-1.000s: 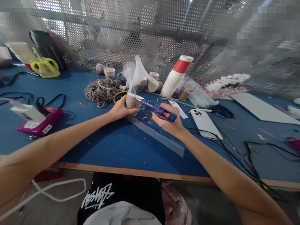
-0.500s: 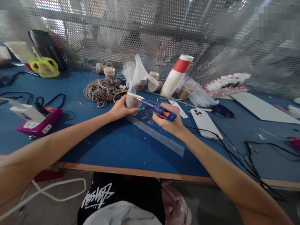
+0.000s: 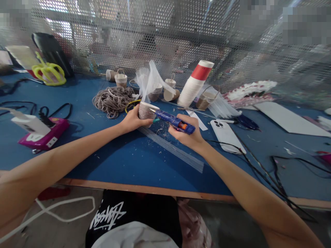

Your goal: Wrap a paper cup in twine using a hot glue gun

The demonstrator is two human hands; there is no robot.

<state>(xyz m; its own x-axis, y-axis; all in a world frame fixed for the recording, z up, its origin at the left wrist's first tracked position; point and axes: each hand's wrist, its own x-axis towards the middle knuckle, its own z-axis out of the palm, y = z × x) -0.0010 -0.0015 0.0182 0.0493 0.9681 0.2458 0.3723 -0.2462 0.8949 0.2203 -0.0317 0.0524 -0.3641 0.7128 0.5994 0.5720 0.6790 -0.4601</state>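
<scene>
My left hand (image 3: 134,119) is closed around a paper cup (image 3: 146,113) whose side is wrapped in cord, keeping it just above the blue table. In my right hand (image 3: 188,132) is a blue glue gun (image 3: 172,120), its nozzle pointing left at the upper side of the cup; whether the tip touches it I cannot tell. A bundle of grey cord (image 3: 112,101) lies beyond my left hand. Clear glue sticks (image 3: 176,151) lie in a row on the table below both hands.
A tall stack of paper cups (image 3: 192,86) leans at the back, near small wrapped cups (image 3: 121,80). On the right are a white phone (image 3: 227,136) and black cables (image 3: 258,172). A purple power strip (image 3: 45,134) sits left, before a yellow basket-like object (image 3: 49,73).
Almost nothing differs. The glue gun's nozzle has shifted very slightly against the cup; both hands keep their places and holds.
</scene>
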